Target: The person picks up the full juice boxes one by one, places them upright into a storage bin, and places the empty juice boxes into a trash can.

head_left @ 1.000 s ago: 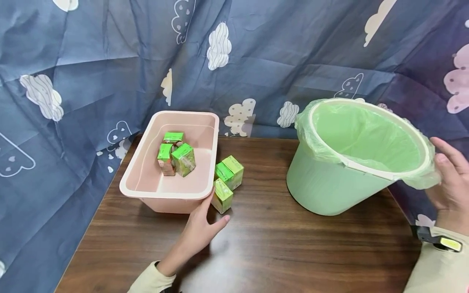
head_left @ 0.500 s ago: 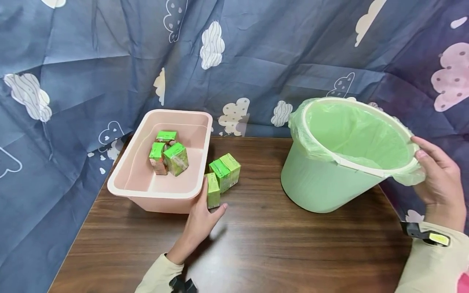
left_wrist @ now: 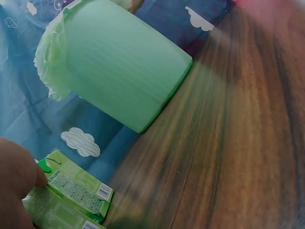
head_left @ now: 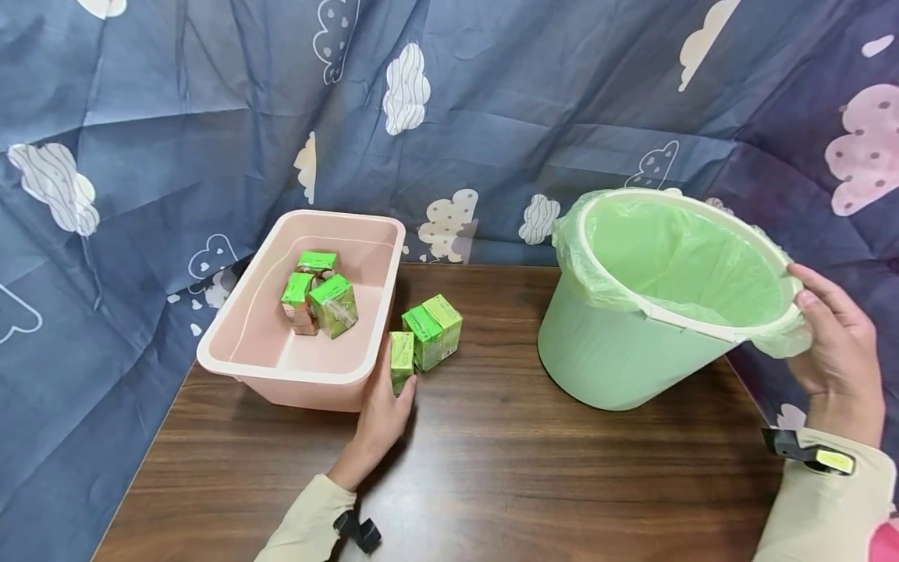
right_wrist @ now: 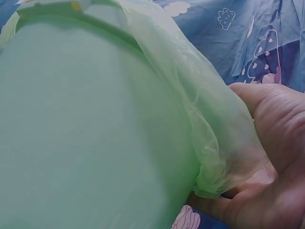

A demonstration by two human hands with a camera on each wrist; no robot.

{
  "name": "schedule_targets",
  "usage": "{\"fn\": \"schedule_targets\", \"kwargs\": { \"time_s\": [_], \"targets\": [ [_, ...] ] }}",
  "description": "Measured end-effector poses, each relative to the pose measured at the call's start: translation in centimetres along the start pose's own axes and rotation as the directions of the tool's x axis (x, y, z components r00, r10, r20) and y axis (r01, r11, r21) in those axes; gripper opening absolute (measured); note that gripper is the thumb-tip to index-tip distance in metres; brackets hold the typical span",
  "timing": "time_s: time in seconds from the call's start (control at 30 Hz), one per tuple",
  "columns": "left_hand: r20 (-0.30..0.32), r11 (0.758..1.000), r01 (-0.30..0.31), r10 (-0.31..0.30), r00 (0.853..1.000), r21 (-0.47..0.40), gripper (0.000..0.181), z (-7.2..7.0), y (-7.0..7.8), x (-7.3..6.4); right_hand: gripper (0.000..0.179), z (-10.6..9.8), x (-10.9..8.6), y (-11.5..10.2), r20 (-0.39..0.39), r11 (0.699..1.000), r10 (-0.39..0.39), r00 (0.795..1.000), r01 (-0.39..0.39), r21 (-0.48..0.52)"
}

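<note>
My left hand is at the right side of a pink plastic basin. Its thumb and fingers pinch a small green drink carton, with the fingers partly hidden between carton and basin. Touching each other just behind are two more green cartons, which the left wrist view shows to have printed sides and barcodes. Several green-topped cartons stand inside the basin. On the right, my right hand grips the rim of a pale green trash bin over its liner bag.
The brown wooden table carries everything. A blue cloth with cloud prints hangs behind it and along both sides. Bare wood lies between the cartons and the bin.
My left thumb has closed in on the nearest carton, which has turned and shifted slightly left. The right hand stays at the bin's rim. The whole view swung slightly right early on.
</note>
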State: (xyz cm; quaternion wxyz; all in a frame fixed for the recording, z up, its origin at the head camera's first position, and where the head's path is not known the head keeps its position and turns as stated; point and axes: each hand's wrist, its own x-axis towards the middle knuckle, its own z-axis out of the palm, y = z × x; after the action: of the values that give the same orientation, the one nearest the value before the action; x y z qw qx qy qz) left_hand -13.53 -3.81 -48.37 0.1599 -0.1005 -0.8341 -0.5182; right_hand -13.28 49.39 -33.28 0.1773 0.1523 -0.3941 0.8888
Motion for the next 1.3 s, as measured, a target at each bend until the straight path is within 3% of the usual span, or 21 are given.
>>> {"fn": "schedule_targets", "kwargs": {
  "time_s": [0.23, 0.47, 0.73, 0.87, 0.97, 1.17, 1.3],
  "targets": [
    [-0.033, 1.000, -0.022, 0.021, 0.999, -0.002, 0.079, 0.1, -0.2, -0.3, 0.039, 0.0, -0.1, 0.1, -0.004, 1.000, -0.005, 1.000, 0.005, -0.011],
    [-0.021, 0.999, -0.040, 0.040, 0.999, -0.004, 0.079, -0.5, 0.6, -0.8, 0.038, -0.1, -0.1, 0.1, -0.035, 1.000, -0.002, 0.999, 0.002, 0.001],
    [-0.013, 0.984, -0.169, 0.170, 0.985, 0.059, 0.081, -2.1, 2.0, -3.2, 0.037, -0.1, 0.1, 0.1, -0.047, 1.000, -0.001, 0.999, 0.000, -0.014],
    [0.043, 0.977, -0.208, 0.207, 0.977, 0.037, 0.083, -3.1, 3.3, -4.0, 0.037, -0.1, 0.1, -0.1, -0.089, 0.997, -0.018, 0.996, 0.011, -0.072],
    [0.093, 0.973, -0.230, 0.229, 0.969, -0.004, 0.083, -3.8, 4.5, -3.9, 0.036, -0.2, 0.0, -0.1, -0.099, 0.998, -0.027, 0.995, 0.022, -0.059],
    [0.204, 0.971, -0.231, 0.238, 0.950, -0.058, 0.083, -5.4, 7.3, -2.4, 0.037, -0.5, 0.0, 0.1, -0.060, 0.999, -0.030, 0.998, 0.032, 0.042],
    [0.287, 0.977, -0.205, 0.215, 0.934, -0.063, 0.082, -6.2, 9.1, -0.6, 0.037, -0.3, 0.6, 0.3, -0.055, 0.999, -0.026, 0.998, 0.028, 0.046]
  ]
}}
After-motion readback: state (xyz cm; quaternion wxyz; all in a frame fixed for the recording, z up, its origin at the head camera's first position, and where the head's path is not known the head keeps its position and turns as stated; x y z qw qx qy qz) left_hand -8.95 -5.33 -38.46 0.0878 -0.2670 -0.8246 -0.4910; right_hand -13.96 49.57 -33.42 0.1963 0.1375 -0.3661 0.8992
